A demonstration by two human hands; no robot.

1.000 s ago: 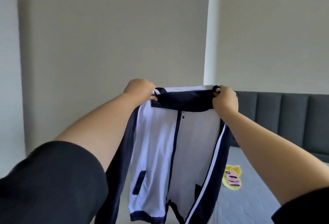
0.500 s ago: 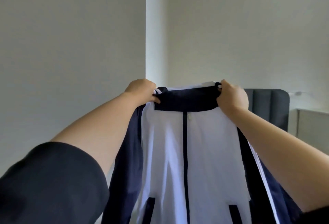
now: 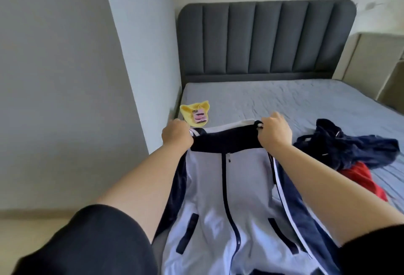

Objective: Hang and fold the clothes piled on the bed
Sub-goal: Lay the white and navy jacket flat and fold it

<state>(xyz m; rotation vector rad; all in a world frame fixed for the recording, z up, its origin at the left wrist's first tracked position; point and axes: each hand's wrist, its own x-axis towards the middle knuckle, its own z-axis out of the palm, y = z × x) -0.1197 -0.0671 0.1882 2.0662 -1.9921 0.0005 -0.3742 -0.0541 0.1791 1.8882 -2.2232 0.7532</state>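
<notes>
A white zip jacket (image 3: 227,191) with a navy collar, navy sleeves and dark pocket slits lies front-up along the near part of the bed (image 3: 273,97). My left hand (image 3: 177,133) grips the left end of its collar. My right hand (image 3: 274,133) grips the right end, fingers curled round the fabric. A heap of navy clothing (image 3: 347,145) sits to the right on the mattress, with a red garment (image 3: 363,178) partly under it. A small yellow garment (image 3: 195,114) with a pink patch lies near the bed's left edge, just beyond my left hand.
A dark grey padded headboard (image 3: 266,38) stands at the far end of the bed. A grey wall and a white column (image 3: 135,56) close off the left side. A beige cabinet (image 3: 376,64) stands at the far right.
The jacket was held up in the air by its collar; now it has come down onto the bed, both hands still gripping the collar. My view has tilted down onto the mattress.
</notes>
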